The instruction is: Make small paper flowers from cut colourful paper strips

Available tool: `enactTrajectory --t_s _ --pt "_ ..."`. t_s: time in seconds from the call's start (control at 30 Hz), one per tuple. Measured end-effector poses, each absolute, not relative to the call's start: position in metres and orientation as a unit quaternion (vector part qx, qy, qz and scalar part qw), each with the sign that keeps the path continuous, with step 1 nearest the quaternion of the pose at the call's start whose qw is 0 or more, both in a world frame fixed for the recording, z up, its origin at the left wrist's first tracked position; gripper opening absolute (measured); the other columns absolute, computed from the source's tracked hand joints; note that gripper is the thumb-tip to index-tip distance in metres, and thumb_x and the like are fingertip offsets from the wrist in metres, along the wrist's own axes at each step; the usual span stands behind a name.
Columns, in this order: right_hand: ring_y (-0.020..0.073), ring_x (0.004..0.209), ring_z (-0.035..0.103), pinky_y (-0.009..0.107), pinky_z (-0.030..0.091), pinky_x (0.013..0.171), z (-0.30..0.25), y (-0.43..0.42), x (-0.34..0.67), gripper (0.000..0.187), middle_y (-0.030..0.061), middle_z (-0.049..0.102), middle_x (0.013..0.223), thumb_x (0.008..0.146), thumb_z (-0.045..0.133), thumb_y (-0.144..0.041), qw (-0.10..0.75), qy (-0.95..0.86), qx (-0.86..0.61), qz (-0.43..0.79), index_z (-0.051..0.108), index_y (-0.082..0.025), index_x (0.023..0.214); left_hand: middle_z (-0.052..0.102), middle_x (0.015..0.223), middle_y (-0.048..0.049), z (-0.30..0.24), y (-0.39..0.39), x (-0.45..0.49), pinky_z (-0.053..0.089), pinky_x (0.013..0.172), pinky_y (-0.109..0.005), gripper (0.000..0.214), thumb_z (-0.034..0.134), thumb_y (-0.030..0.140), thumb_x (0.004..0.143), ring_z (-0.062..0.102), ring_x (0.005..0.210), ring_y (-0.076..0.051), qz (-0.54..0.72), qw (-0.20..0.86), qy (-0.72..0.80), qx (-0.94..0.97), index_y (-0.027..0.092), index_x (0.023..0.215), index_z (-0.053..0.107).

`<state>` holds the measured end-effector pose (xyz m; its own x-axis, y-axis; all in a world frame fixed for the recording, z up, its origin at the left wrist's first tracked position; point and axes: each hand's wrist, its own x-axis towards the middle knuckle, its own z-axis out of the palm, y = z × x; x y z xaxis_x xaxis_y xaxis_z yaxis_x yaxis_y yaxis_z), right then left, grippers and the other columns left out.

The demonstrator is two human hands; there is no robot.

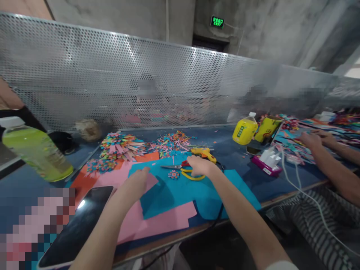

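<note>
My right hand (199, 165) is closed over the handles of a pair of scissors (170, 167) with red and yellow loops, blades pointing left. The scissors lie low over bright blue sheets (174, 195). Just below the blades is a small round rosette (173, 174) in pink, blue and orange. My left hand (137, 183) has its fingers curled together at a pink sheet (152, 183) that overlaps the blue one; its fingertips are partly hidden. Beyond my right hand lies a yellow glue gun (204, 153).
Heaped coloured strips (120, 145) and loose scraps (171, 143) lie at the back. A tablet (81, 221) and a drink bottle (36, 150) are at left. To the right stand a yellow bottle (244, 130) and a purple box (266, 165), near a co-worker's hands (312, 139). A perforated metal screen (168, 82) runs behind.
</note>
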<state>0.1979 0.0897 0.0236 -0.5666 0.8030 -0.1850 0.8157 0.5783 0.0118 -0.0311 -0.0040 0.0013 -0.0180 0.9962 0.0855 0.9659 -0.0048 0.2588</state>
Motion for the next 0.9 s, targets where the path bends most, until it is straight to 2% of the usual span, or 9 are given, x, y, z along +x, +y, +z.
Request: enactTrajectory --t_s 0.07,0.1,0.13,0.2,0.27,0.37,0.47,0.63,0.9 --pt "0.0282 0.084 0.057 0.029 0.042 0.060 0.022 0.091 0.197 0.038 0.0162 0.056 0.097 0.056 0.063 -0.014 0.079 0.884 0.459 -0.035 0.053 -0.012 0.092 0.064 0.096 -0.0131 0.012 -0.006 -0.029 0.042 0.069 -0.027 0.044 0.038 0.007 0.070 0.060 0.087 -0.021 0.140 0.084 0.700 0.695 0.010 0.112 0.049" --pt "0.0287 0.084 0.057 0.029 0.042 0.061 0.020 0.092 0.197 0.038 0.0166 0.056 0.098 0.055 0.064 -0.014 0.071 0.884 0.462 -0.033 0.053 -0.011 0.092 0.065 0.094 -0.0119 0.017 -0.006 -0.027 0.042 0.070 -0.027 0.039 0.040 0.010 0.071 0.060 0.087 -0.021 0.162 0.082 0.699 0.691 0.012 0.108 0.052" --pt "0.0293 0.085 0.056 0.030 0.042 0.061 0.019 0.093 0.197 0.039 0.0175 0.055 0.099 0.055 0.064 -0.014 0.060 0.883 0.465 -0.030 0.052 -0.011 0.092 0.065 0.095 -0.0100 0.022 -0.006 -0.026 0.042 0.071 -0.027 0.035 0.041 0.013 0.071 0.059 0.088 -0.021 0.189 0.079 0.695 0.689 0.014 0.103 0.056" --pt "0.0295 0.086 0.055 0.031 0.041 0.064 0.019 0.095 0.198 0.038 0.0188 0.053 0.102 0.059 0.062 -0.017 0.028 0.880 0.473 -0.022 0.051 -0.010 0.094 0.066 0.082 -0.0061 0.029 -0.007 -0.026 0.042 0.067 -0.026 0.024 0.041 0.020 0.073 0.060 0.079 -0.020 0.214 0.079 0.683 0.693 0.018 0.084 0.063" --pt "0.0272 0.088 0.054 0.031 0.041 0.067 0.021 0.097 0.201 0.035 0.0182 0.051 0.105 0.066 0.058 -0.023 -0.010 0.878 0.479 -0.012 0.048 -0.010 0.097 0.065 0.071 -0.0038 0.031 -0.007 -0.026 0.042 0.062 -0.026 0.022 0.042 0.026 0.074 0.060 0.070 -0.019 0.263 0.078 0.677 0.683 0.020 0.074 0.063" --pt "0.0211 0.084 0.053 0.029 0.040 0.067 0.029 0.097 0.205 0.031 0.0119 0.053 0.098 0.075 0.050 -0.039 -0.124 0.868 0.479 -0.046 0.046 -0.014 0.094 0.063 0.064 -0.0012 0.032 -0.007 -0.027 0.041 0.054 -0.023 0.021 0.048 0.031 0.072 0.056 0.057 -0.015 0.392 0.091 0.666 0.628 0.019 0.079 0.063" --pt "0.0161 0.072 0.051 0.026 0.038 0.061 0.037 0.090 0.206 0.033 0.0043 0.054 0.083 0.075 0.050 -0.046 -0.213 0.856 0.442 -0.163 0.046 -0.017 0.090 0.056 0.054 0.0025 0.036 -0.008 -0.025 0.037 0.044 -0.021 0.026 0.053 0.034 0.071 0.046 0.043 -0.010 0.527 0.123 0.624 0.564 0.017 0.089 0.062" --pt "0.0138 0.072 0.049 0.025 0.037 0.061 0.039 0.078 0.202 0.028 0.0016 0.053 0.082 0.075 0.053 -0.040 -0.217 0.866 0.366 -0.262 0.047 -0.019 0.092 0.051 0.047 0.0043 0.042 -0.008 -0.020 0.034 0.039 -0.019 0.026 0.061 0.034 0.067 0.043 0.039 -0.007 0.646 0.133 0.572 0.488 0.014 0.084 0.063" --pt "0.0116 0.065 0.046 0.025 0.037 0.058 0.043 0.070 0.200 0.026 -0.0002 0.050 0.074 0.079 0.047 -0.045 -0.170 0.880 0.336 -0.288 0.046 -0.020 0.086 0.053 0.050 0.0032 0.040 -0.006 -0.021 0.034 0.039 -0.018 0.020 0.061 0.031 0.067 0.045 0.040 -0.007 0.676 0.118 0.561 0.463 0.014 0.078 0.062"
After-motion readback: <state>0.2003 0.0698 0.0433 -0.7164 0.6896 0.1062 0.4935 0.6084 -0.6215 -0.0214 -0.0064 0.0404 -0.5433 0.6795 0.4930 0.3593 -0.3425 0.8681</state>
